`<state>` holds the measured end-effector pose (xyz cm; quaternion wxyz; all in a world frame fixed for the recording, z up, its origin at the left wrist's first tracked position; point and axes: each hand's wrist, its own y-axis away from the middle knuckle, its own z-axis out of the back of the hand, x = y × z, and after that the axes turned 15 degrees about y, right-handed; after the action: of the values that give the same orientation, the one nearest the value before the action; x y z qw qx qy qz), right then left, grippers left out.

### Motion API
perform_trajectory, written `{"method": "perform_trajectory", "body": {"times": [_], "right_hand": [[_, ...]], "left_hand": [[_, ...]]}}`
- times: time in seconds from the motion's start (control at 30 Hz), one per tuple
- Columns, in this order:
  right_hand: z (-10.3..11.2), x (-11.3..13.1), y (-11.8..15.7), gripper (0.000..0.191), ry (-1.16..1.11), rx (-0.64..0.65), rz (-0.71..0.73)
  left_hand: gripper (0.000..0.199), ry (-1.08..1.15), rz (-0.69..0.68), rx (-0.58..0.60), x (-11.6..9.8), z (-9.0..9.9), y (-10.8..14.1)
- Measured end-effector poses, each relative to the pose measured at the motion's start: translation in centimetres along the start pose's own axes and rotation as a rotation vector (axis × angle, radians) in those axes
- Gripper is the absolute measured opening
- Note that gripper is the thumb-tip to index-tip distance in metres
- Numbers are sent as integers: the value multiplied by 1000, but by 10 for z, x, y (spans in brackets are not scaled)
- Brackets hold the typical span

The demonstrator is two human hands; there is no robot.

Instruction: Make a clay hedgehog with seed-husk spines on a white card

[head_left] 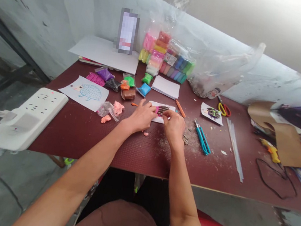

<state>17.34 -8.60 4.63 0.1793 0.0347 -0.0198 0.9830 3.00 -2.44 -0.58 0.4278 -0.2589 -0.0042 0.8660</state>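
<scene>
A small white card [171, 109] lies on the dark red table, with a pink patch and rows of dark, slim seed-like pieces [162, 110] on it. My left hand [145, 115] rests at the card's left side, fingers stretched out over its edge. Over the card's right part, my right hand [175, 126] is closed in a pinch at the dark pieces; whatever sits between the fingertips is too small to make out. Beside my right wrist is a little pile of similar slim pieces [185, 140]. A scrap of pink clay [145, 134] lies below my left hand.
Left are a hedgehog drawing [89, 92], pink clay [117, 108], clay packets [104, 73] and a power strip [29, 117]. Right are an orange crayon-like stick [180, 109], a teal cutter [202, 139], scissors [224, 108], a decorated card [211, 114], clear sticks [234, 150] and a glue gun [271, 150].
</scene>
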Motion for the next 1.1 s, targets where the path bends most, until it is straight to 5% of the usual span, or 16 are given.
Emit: {"method": "perform_trajectory", "body": {"times": [0.53,1.1], "right_hand": [[-20,7,-2,23,63,-75,31],[-17,12,-3,28,124,29,17]], "left_hand": [[33,-11,41,105,-7,11,-1],[35,22,31,99,-8,13,-1]]}}
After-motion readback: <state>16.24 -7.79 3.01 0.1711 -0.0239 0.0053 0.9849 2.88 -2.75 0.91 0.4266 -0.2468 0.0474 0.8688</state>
